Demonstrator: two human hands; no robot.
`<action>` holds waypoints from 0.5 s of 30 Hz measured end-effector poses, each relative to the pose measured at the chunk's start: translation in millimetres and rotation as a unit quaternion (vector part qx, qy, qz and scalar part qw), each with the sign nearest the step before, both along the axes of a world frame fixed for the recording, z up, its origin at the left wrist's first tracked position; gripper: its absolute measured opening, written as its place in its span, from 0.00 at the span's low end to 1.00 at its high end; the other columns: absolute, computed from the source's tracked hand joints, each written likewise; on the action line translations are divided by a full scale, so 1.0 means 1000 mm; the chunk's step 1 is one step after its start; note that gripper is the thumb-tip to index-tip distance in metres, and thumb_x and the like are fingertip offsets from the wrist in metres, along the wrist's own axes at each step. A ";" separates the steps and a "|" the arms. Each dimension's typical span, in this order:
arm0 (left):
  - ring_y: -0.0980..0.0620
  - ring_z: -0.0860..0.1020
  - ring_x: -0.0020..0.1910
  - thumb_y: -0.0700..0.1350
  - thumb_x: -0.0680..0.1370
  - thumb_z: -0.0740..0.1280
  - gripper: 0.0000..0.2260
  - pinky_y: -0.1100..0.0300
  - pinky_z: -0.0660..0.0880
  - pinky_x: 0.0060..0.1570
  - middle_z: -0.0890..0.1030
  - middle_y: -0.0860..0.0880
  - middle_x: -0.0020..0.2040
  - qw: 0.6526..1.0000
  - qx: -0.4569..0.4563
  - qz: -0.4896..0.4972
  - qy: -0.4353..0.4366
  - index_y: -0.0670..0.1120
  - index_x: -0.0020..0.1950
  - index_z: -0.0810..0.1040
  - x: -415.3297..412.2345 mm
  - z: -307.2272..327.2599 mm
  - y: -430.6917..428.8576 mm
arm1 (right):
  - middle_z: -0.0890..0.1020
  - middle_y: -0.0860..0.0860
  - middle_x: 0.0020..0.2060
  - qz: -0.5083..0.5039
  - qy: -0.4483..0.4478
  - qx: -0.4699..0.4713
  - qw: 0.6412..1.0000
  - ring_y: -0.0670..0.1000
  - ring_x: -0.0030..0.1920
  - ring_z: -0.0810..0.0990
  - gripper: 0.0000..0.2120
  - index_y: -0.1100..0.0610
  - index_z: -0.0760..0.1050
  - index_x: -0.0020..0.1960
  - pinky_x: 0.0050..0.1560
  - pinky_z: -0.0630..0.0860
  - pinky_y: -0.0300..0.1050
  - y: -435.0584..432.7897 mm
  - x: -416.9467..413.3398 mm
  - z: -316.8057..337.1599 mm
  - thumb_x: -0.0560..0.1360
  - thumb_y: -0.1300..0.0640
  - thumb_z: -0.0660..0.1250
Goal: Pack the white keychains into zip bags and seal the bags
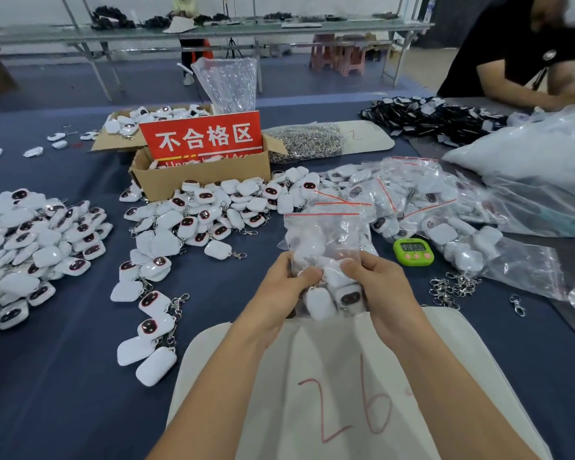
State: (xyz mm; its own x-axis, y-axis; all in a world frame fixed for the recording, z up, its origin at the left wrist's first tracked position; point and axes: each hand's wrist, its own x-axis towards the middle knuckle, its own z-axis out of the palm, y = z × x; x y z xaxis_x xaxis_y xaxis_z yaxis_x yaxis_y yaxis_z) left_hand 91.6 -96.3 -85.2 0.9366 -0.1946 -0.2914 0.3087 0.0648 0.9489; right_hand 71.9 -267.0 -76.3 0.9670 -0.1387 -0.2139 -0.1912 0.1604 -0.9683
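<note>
A clear zip bag (324, 237) with a red seal strip stands upright between my hands, and white keychains (332, 298) fill its lower part. My left hand (287, 290) grips the bag's left side. My right hand (384, 290) pinches its right side, thumb on the front. The top of the bag with the red strip rises above my fingers; I cannot tell whether it is sealed. Loose white keychains (193, 220) with dark faces lie heaped on the blue cloth to the left and beyond the bag. Filled zip bags (422, 200) pile up to the right.
A cardboard box (210, 175) with a red sign (201, 136) stands behind the heap. A green timer (413, 251) sits right of the bag, metal clasps (448, 288) nearby. A white board (339, 386) marked 26 lies under my forearms. Another person's arm (512, 84) works at the far right.
</note>
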 end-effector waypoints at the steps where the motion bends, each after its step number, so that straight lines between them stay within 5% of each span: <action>1: 0.52 0.84 0.43 0.44 0.81 0.70 0.05 0.54 0.81 0.38 0.86 0.50 0.49 1.000 -0.014 0.002 0.005 0.50 0.56 0.80 0.003 -0.001 -0.007 | 0.88 0.58 0.48 0.009 -0.006 -0.001 1.000 0.53 0.44 0.86 0.10 0.51 0.87 0.52 0.40 0.81 0.48 -0.008 -0.001 0.001 0.79 0.63 0.70; 5: 0.50 0.82 0.41 0.41 0.83 0.67 0.06 0.52 0.79 0.44 0.85 0.48 0.45 0.995 -0.080 0.047 0.029 0.46 0.48 0.82 0.022 0.004 -0.050 | 0.88 0.54 0.51 -0.029 -0.018 -0.024 0.999 0.56 0.51 0.88 0.12 0.54 0.83 0.59 0.51 0.84 0.54 -0.037 0.014 0.002 0.78 0.66 0.71; 8: 0.51 0.83 0.38 0.40 0.82 0.66 0.07 0.52 0.81 0.43 0.86 0.48 0.44 0.982 -0.142 0.098 0.076 0.46 0.48 0.84 0.036 0.011 -0.082 | 0.89 0.47 0.44 -0.131 -0.032 -0.111 0.985 0.50 0.47 0.88 0.09 0.49 0.83 0.51 0.50 0.83 0.51 -0.054 0.040 0.000 0.76 0.63 0.73; 10: 0.53 0.85 0.46 0.42 0.82 0.68 0.08 0.53 0.82 0.50 0.86 0.49 0.53 0.982 -0.142 0.110 0.053 0.46 0.59 0.84 0.040 0.010 -0.094 | 0.88 0.49 0.47 -0.177 -0.018 -0.176 0.968 0.51 0.50 0.86 0.10 0.50 0.83 0.54 0.58 0.82 0.55 -0.059 0.053 -0.008 0.76 0.61 0.72; 13: 0.72 0.79 0.54 0.34 0.79 0.68 0.25 0.70 0.76 0.56 0.80 0.55 0.66 0.991 -0.057 0.113 -0.051 0.48 0.75 0.74 0.029 0.006 -0.085 | 0.87 0.51 0.52 -0.183 -0.009 -0.252 0.950 0.50 0.52 0.85 0.13 0.54 0.83 0.60 0.61 0.79 0.47 -0.061 0.055 -0.019 0.75 0.59 0.72; 15: 0.71 0.77 0.59 0.34 0.79 0.67 0.26 0.66 0.74 0.65 0.79 0.57 0.68 0.984 0.032 0.149 -0.091 0.51 0.76 0.73 0.018 0.008 -0.072 | 0.86 0.50 0.54 -0.182 -0.010 -0.284 0.941 0.48 0.54 0.84 0.13 0.53 0.83 0.60 0.61 0.78 0.45 -0.062 0.051 -0.021 0.76 0.58 0.71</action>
